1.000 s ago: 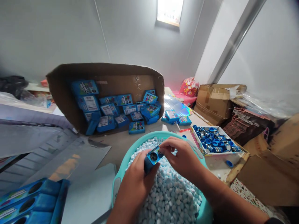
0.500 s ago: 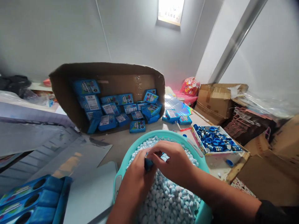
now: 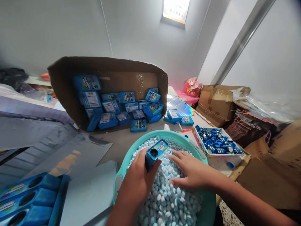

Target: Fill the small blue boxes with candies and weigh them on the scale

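Note:
My left hand (image 3: 138, 175) grips a small blue tin (image 3: 160, 148) by its sides over a turquoise basin (image 3: 128, 160). The tin's printed top faces up, and a round dark hole shows at its near end. White and pale blue mints (image 3: 164, 201) fill the basin. My right hand (image 3: 188, 169) lies palm down on the mints, fingers spread and apart from the tin. Its fingertips touch the mints; whether any lie under the palm is hidden.
A cardboard box (image 3: 131, 66) on its side holds several blue tins (image 3: 108, 120). A tray of blue caps (image 3: 215, 139) stands at right. Tins with open holes (image 3: 30, 197) sit at lower left. Cartons (image 3: 215, 102) are stacked far right.
My right hand has come away from the tin and moved right and down onto the mints, its fingers opening. The tin in my left hand now shows its top and hole.

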### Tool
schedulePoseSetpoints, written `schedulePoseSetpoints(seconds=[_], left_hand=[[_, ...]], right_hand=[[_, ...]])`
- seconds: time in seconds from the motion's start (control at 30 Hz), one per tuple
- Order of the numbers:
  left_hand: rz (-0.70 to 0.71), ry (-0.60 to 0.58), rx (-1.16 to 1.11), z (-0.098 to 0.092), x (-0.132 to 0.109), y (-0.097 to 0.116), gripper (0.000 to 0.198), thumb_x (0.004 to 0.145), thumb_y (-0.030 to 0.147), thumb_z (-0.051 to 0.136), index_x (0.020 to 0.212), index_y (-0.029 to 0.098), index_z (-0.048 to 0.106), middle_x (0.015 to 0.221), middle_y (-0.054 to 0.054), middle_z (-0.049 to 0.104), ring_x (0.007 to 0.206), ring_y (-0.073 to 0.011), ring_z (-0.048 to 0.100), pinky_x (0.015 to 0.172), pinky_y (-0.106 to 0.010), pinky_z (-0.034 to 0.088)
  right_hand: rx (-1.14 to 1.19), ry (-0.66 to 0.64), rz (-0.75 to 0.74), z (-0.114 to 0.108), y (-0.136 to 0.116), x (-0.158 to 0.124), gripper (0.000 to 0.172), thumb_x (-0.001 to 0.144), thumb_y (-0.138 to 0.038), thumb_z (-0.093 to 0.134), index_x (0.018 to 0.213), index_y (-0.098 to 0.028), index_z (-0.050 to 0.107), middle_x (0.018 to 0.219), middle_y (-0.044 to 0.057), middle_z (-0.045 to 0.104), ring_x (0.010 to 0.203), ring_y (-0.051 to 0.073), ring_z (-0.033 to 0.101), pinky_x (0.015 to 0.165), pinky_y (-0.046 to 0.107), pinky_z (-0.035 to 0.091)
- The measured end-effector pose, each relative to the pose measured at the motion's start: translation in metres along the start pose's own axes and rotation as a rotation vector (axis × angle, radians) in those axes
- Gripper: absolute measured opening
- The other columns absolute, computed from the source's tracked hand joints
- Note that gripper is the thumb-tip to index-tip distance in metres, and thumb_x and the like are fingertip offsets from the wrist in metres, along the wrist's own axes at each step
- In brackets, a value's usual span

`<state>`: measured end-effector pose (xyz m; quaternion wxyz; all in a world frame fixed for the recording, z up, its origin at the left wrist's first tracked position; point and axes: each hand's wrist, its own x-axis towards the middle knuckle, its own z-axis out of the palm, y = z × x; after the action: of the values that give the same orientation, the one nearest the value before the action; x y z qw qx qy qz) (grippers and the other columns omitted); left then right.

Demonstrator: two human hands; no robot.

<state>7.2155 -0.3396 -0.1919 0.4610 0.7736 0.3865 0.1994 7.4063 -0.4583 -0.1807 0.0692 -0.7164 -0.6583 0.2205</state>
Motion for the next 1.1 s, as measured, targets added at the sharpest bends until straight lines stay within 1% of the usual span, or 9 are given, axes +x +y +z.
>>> schedulePoseSetpoints(seconds=[0.07,0.2,0.3,0.47,0.57,0.8,0.93,1.03,1.1], left_hand=[[0.012,-0.005,0.009,0.000,0.000,0.000,0.035,0.093,0.048,0.055,0.118,0.023,0.058,0.116,-0.008,0.066,0.108,-0.0275,0.061,0.094,-0.043,0.046],[-0.012,-0.016,0.025,0.001,0.003,-0.001,0.036,0.092,0.048,0.056,0.119,0.024,0.057,0.118,-0.007,0.065,0.110,-0.0269,0.060,0.096,-0.043,0.045],[-0.002,-0.019,0.014,0.001,0.004,-0.001,0.036,0.091,0.046,0.057,0.119,0.024,0.057,0.118,-0.006,0.065,0.112,-0.0263,0.059,0.097,-0.043,0.045],[0.004,-0.028,-0.002,0.000,0.000,-0.001,0.037,0.094,0.045,0.053,0.125,0.024,0.054,0.125,-0.007,0.064,0.118,-0.0261,0.058,0.100,-0.043,0.044],[-0.003,-0.016,-0.027,0.001,-0.001,-0.003,0.045,0.094,0.046,0.054,0.134,0.026,0.047,0.136,-0.008,0.059,0.127,-0.0271,0.055,0.106,-0.046,0.042],[0.036,0.053,-0.059,0.005,-0.002,-0.005,0.041,0.092,0.043,0.057,0.130,0.028,0.052,0.134,-0.008,0.062,0.128,-0.0268,0.056,0.107,-0.045,0.042],[0.068,0.084,-0.060,0.005,-0.003,-0.004,0.040,0.092,0.043,0.057,0.128,0.026,0.056,0.131,-0.007,0.065,0.124,-0.0261,0.059,0.105,-0.042,0.045],[0.071,0.076,-0.046,0.004,-0.004,-0.003,0.042,0.092,0.042,0.057,0.130,0.025,0.055,0.132,-0.008,0.064,0.124,-0.0258,0.059,0.106,-0.042,0.044],[0.075,0.061,-0.042,0.002,-0.004,-0.003,0.042,0.092,0.042,0.056,0.130,0.025,0.055,0.134,-0.008,0.063,0.124,-0.0248,0.058,0.107,-0.041,0.044]], right_hand=[[0.050,-0.028,-0.020,0.002,-0.003,-0.004,0.094,0.076,-0.072,0.067,0.147,-0.013,0.048,0.143,0.024,0.052,0.132,0.042,0.046,0.107,0.060,0.039],[0.155,-0.006,-0.026,0.000,-0.004,0.001,0.079,0.073,-0.065,0.076,0.133,-0.016,0.060,0.120,0.015,0.063,0.112,0.032,0.057,0.097,0.047,0.047],[0.173,0.021,-0.016,0.002,-0.002,0.012,0.060,0.077,-0.058,0.076,0.119,-0.016,0.066,0.113,0.013,0.066,0.104,0.028,0.060,0.089,0.040,0.048],[0.148,0.104,-0.032,0.009,0.002,0.027,0.022,0.082,-0.038,0.073,0.087,-0.018,0.068,0.083,0.004,0.069,0.075,0.018,0.060,0.067,0.027,0.042],[0.193,0.171,-0.084,0.010,0.004,0.027,0.009,0.080,-0.025,0.072,0.084,-0.019,0.067,0.078,0.001,0.068,0.071,0.015,0.058,0.065,0.024,0.040],[0.446,0.350,-0.282,-0.009,-0.006,0.017,0.017,0.088,-0.031,0.065,0.080,-0.016,0.066,0.068,0.001,0.061,0.061,0.011,0.050,0.059,0.024,0.042],[0.701,0.525,-0.157,-0.026,-0.025,0.024,0.021,0.087,-0.036,0.067,0.076,-0.018,0.064,0.065,-0.001,0.060,0.059,0.012,0.053,0.054,0.024,0.042],[1.068,0.639,-0.062,-0.032,-0.044,0.040,0.027,0.083,-0.043,0.071,0.075,-0.018,0.063,0.062,-0.002,0.057,0.051,0.010,0.051,0.048,0.023,0.039],[1.296,0.651,-0.054,-0.033,-0.056,0.053,0.028,0.080,-0.044,0.073,0.075,-0.019,0.063,0.063,-0.003,0.057,0.051,0.010,0.052,0.048,0.022,0.040]])
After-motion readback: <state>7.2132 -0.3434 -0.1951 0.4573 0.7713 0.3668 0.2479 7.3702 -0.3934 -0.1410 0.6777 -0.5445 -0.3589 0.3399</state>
